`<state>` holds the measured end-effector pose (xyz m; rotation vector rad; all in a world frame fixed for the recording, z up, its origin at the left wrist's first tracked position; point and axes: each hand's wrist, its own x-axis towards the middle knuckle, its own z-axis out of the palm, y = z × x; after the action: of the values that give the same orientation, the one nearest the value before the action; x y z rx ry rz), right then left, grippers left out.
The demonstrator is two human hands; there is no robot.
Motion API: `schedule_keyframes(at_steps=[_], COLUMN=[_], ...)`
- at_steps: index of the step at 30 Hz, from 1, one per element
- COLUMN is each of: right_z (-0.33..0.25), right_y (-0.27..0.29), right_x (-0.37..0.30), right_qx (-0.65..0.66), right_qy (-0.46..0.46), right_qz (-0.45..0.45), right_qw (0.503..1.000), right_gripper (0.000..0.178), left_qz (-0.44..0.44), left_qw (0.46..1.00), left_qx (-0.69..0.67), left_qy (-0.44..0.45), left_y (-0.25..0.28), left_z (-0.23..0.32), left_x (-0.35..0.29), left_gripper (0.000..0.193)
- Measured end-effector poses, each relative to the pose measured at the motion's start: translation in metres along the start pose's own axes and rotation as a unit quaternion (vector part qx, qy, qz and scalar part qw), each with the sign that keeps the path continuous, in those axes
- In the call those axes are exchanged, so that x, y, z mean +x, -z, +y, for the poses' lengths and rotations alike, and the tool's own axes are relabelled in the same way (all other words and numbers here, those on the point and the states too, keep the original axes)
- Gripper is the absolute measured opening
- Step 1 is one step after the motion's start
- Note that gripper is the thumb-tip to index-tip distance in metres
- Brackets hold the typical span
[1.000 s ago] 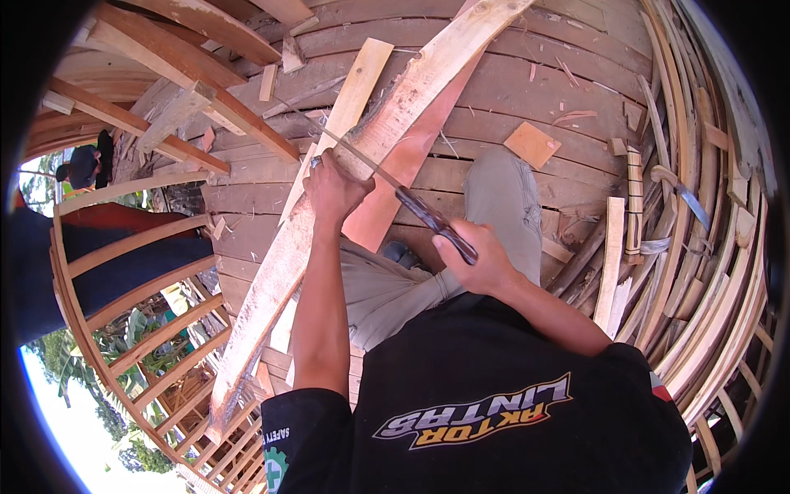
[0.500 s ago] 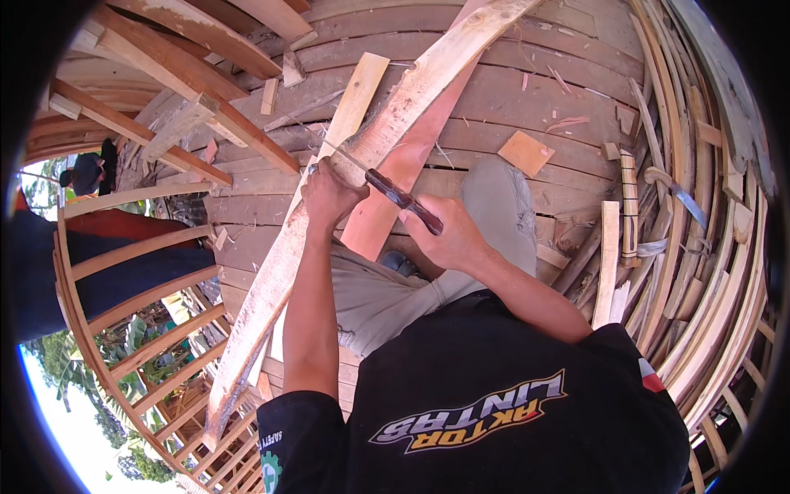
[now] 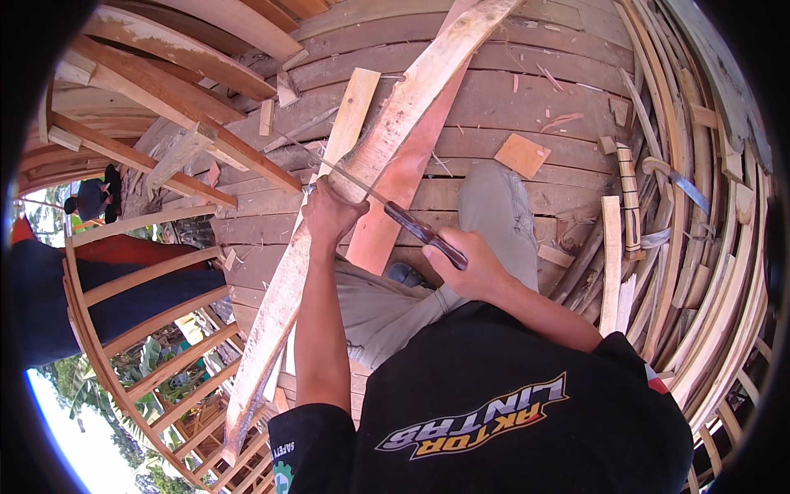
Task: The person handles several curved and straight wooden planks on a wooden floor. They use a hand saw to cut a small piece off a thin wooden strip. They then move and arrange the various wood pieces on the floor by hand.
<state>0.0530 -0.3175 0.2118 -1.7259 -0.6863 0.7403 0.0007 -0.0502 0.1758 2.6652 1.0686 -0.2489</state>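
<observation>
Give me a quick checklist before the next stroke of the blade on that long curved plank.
1. Left hand grips the long curved plank: ok.
2. Right hand closed on the blade's dark handle: ok.
3. Blade meets the plank beside the left hand's fingers: not ok, very close.
4. Plank's lower end supported: cannot tell.
5. Knee clear of the blade's line: cannot tell.
</observation>
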Motion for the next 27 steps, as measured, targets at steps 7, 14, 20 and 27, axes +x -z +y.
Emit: schedule_keyframes(at_steps=[7, 14, 20, 27], right_z=[-0.013, -0.006, -0.010, -0.005], right_y=[0.067, 0.019, 0.054, 0.014], right_x=[-0.092, -0.031, -0.073, -0.021], right_qx=[-0.007, 0.026, -0.015, 0.020], right_qy=[-0.070, -0.024, -0.028, -0.029], right_qz=[-0.057, -0.018, -0.069, -0.026], right_qw=[0.996, 0.999, 0.997, 0.999], right_gripper=[0.023, 0.024, 0.018, 0.027], left_qz=[-0.003, 0.023, 0.010, 0.028], left_qw=[1.000, 1.000, 0.999, 0.999], left_qx=[0.008, 0.002, 0.029, 0.018], left_qy=[0.029, 0.009, 0.031, 0.007], left_y=[-0.002, 0.000, -0.003, -0.002], left_z=[-0.005, -0.008, -0.009, -0.009], left_x=[-0.003, -0.003, -0.015, -0.001], left_gripper=[0.082, 0.083, 0.090, 0.093])
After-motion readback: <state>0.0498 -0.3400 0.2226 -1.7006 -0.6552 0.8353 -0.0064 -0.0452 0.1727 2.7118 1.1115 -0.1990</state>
